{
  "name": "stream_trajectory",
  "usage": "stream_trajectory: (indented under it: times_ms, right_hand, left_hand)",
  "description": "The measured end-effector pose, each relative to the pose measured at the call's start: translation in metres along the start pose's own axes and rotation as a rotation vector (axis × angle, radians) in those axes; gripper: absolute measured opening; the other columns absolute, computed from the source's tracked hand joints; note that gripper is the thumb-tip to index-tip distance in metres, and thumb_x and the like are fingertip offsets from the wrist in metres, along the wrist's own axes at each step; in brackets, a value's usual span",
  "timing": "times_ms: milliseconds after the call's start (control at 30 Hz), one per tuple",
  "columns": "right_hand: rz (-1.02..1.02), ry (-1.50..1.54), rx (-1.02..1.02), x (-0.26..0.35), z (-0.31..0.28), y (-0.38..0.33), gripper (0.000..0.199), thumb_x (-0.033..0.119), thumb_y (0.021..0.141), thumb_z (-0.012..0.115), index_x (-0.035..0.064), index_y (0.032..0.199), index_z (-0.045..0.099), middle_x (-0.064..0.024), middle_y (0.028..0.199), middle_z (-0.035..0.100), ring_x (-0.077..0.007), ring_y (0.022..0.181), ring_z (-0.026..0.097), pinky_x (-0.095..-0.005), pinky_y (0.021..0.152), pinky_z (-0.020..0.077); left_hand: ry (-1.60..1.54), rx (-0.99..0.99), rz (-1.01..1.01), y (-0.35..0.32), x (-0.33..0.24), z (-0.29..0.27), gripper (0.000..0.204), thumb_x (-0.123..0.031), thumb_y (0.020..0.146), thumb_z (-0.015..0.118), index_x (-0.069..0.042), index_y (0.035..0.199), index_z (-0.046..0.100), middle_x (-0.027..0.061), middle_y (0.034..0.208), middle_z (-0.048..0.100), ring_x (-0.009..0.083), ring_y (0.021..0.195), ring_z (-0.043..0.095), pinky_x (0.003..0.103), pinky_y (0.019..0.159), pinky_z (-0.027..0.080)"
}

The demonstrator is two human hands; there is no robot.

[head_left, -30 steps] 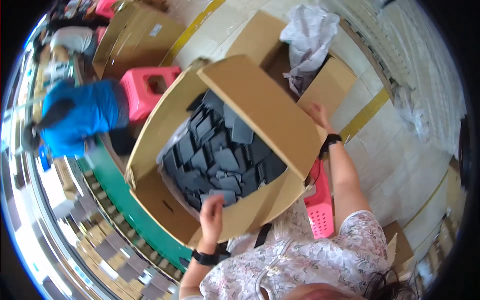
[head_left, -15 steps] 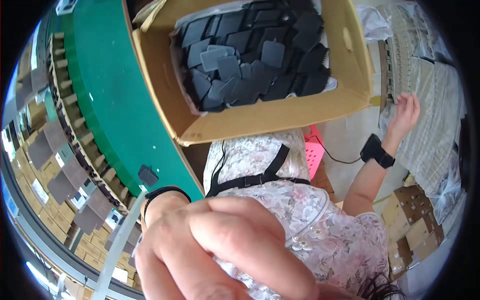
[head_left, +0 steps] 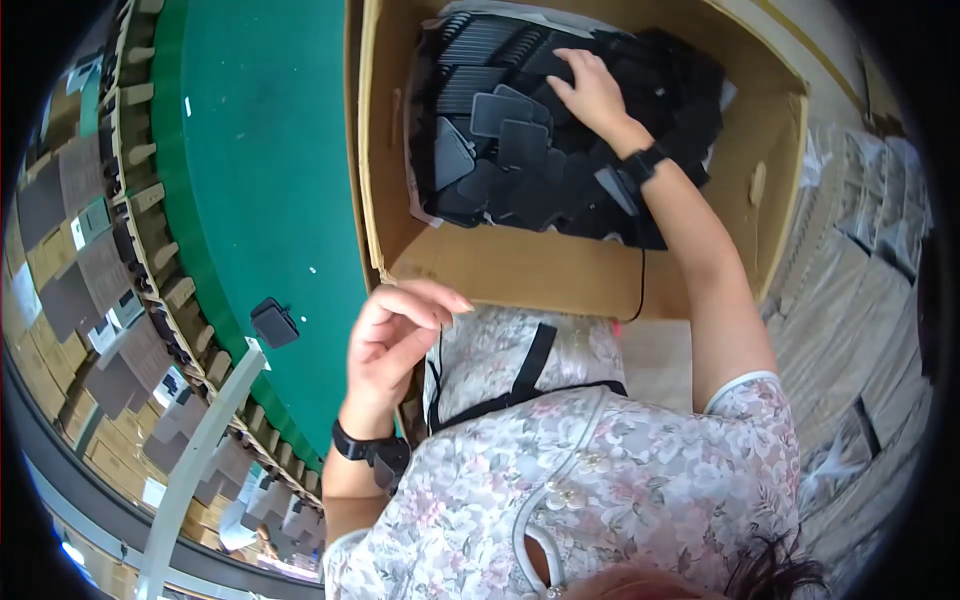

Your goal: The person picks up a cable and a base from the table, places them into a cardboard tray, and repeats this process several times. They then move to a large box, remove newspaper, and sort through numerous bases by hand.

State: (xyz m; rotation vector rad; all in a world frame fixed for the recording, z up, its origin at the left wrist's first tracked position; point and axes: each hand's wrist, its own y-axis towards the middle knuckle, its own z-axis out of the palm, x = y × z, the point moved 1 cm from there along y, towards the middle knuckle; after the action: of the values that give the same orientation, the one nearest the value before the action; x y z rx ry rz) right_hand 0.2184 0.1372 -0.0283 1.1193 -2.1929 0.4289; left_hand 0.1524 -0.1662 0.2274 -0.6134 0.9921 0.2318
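Observation:
My right hand (head_left: 592, 94) reaches into a large open cardboard box (head_left: 560, 270), over many black flat plastic pieces. Its thumb and fingers are spread, with nothing visible between them. The pieces are rounded squares; some lie in rows at the far left, and loose plastic pieces (head_left: 524, 145) are heaped near the middle. My left hand (head_left: 395, 335) is raised beside the box's near left corner, fingers loosely bent and apart, holding nothing I can see. One dark rounded-square piece (head_left: 275, 322) lies on the green surface to its left.
A long green work surface (head_left: 270, 170) runs along the left of the box. Beyond it stands a slotted rack (head_left: 150, 230) with cartons farther left. A pale metal bar (head_left: 205, 460) crosses at lower left. Plastic-wrapped stacks (head_left: 850, 300) stand at the right.
My right hand has moved from beyond the box's right side into it. My left hand has moved from close before the camera to near the box's corner. The view has shifted.

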Motion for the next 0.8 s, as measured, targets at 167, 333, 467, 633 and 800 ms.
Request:
stream_trajectory:
  times_ms: [167,333,467,633,800]
  right_hand:
    - [-0.199,-0.382,-0.066,0.009,0.092,0.066,0.065,0.047,0.072,0.064,0.0087,0.122,0.046,-0.0189,0.123,0.043,-0.0325,0.120,0.036,-0.0445,0.100,0.0277]
    - [-0.207,-0.587,0.016,0.022,0.153,0.093,0.074,0.058,0.069,0.060,0.0105,0.123,0.046,-0.0205,0.121,0.043,-0.0364,0.116,0.037,-0.0524,0.097,0.0249]
    - [-0.297,-0.602,0.253,0.026,0.129,0.119,0.065,0.057,0.070,0.059,0.0106,0.116,0.053,-0.0192,0.101,0.056,-0.0345,0.095,0.053,-0.0466,0.079,0.0424]
    - [-0.328,-0.730,0.156,0.010,0.145,0.132,0.065,0.045,0.069,0.064,0.0205,0.126,0.045,-0.0235,0.118,0.043,-0.0401,0.110,0.042,-0.0558,0.086,0.0356]
    - [-0.005,-0.900,0.288,0.030,0.161,0.141,0.078,0.046,0.065,0.068,0.0242,0.132,0.035,-0.0205,0.126,0.034,-0.0434,0.117,0.031,-0.0630,0.088,0.0277]
  left_hand:
    - [-0.086,-0.392,-0.141,-0.017,0.047,-0.009,0.011,0.000,0.083,0.050,-0.005,0.092,0.049,0.0156,0.100,0.055,0.0215,0.088,0.053,0.031,0.077,0.043]
    - [-0.230,-0.583,-0.159,-0.029,0.068,-0.011,0.015,0.001,0.083,0.049,-0.005,0.097,0.050,0.0147,0.102,0.056,0.0207,0.090,0.055,0.030,0.077,0.043]
    - [-0.275,-0.728,-0.115,-0.050,0.076,-0.009,0.015,0.001,0.085,0.047,-0.004,0.098,0.050,0.0136,0.102,0.057,0.0186,0.090,0.055,0.029,0.077,0.043]
    - [-0.318,-0.745,-0.055,-0.064,0.082,-0.020,0.015,0.001,0.087,0.046,-0.004,0.100,0.049,0.0125,0.104,0.057,0.0160,0.091,0.055,0.028,0.077,0.043]
    - [-0.341,-0.715,-0.013,-0.077,0.084,-0.023,0.015,-0.002,0.088,0.047,-0.005,0.102,0.049,0.0121,0.105,0.057,0.0159,0.092,0.055,0.027,0.077,0.042]
